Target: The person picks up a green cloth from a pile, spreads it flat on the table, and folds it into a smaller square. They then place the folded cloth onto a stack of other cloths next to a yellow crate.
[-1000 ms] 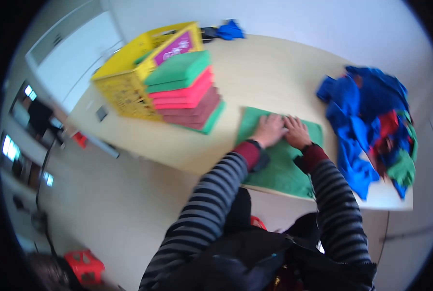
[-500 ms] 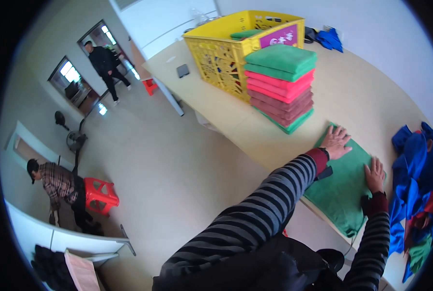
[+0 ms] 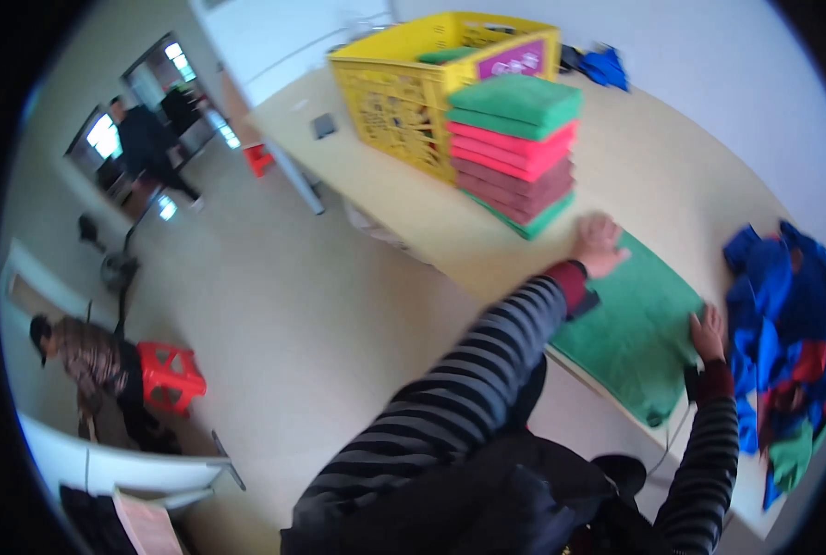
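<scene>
A green towel (image 3: 637,331) lies spread flat on the pale table (image 3: 690,194), hanging a little over its near edge. My left hand (image 3: 599,244) presses flat on the towel's far left corner. My right hand (image 3: 707,331) rests flat on its right edge, fingers apart. Neither hand grips anything. Just beyond my left hand stands a stack of folded towels (image 3: 514,148), green on top, then pink, dark red and green at the bottom.
A yellow plastic crate (image 3: 403,92) stands behind the stack. A heap of blue, red and green cloths (image 3: 787,342) lies at the table's right end. On the floor to the left are a red stool (image 3: 168,375) and a crouching person (image 3: 85,356); another person (image 3: 145,143) stands in a doorway.
The view has swung left, toward the floor and room. My hands have spread apart across the green towel, the left to its far corner, the right to its right edge.
</scene>
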`<state>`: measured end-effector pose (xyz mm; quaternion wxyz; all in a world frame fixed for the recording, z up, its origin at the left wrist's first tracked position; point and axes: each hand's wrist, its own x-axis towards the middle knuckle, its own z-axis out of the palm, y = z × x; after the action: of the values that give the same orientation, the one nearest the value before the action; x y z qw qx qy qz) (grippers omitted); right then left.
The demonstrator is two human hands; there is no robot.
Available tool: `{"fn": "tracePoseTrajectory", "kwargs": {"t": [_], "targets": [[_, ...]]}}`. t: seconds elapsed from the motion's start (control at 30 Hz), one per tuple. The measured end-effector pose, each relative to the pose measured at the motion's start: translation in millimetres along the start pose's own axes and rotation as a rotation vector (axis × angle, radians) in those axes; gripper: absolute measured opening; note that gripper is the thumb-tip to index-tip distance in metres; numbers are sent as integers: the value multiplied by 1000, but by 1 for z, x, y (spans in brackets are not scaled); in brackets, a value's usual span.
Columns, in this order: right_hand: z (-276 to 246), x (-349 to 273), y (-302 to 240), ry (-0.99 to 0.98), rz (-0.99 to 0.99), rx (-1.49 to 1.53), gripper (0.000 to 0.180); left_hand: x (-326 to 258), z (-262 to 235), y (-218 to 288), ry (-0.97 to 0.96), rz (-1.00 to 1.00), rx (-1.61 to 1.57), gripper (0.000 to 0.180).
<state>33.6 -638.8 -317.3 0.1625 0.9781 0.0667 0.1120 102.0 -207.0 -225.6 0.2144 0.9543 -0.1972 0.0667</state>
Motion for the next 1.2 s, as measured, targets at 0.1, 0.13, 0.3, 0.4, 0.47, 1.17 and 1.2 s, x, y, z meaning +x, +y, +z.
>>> {"fn": "tracePoseTrajectory", "kwargs": {"t": [0.1,0.13,0.3,0.4,0.47,1.17,1.2], "targets": [[-74,3,-76,57,-27,213,64,-35,-5,-27,49,27,72,71],[-97,-12,-99,0,29,318,65,-49,-3,-23,7,62,76,72],[-204,-89,-192,-45,201,405,68,-127,-25,13,-118,216,91,71],[-194,-113,-206,47,205,398,65,-148,-24,1,-86,175,171,68],[-192,-128,-200,32,256,402,64,-152,-28,2,-108,171,179,68],[-203,-174,-169,63,349,460,60,-197,-38,-32,-19,187,139,66],[-205,-176,-170,103,320,483,62,-202,-41,-29,-32,184,138,66]]}}
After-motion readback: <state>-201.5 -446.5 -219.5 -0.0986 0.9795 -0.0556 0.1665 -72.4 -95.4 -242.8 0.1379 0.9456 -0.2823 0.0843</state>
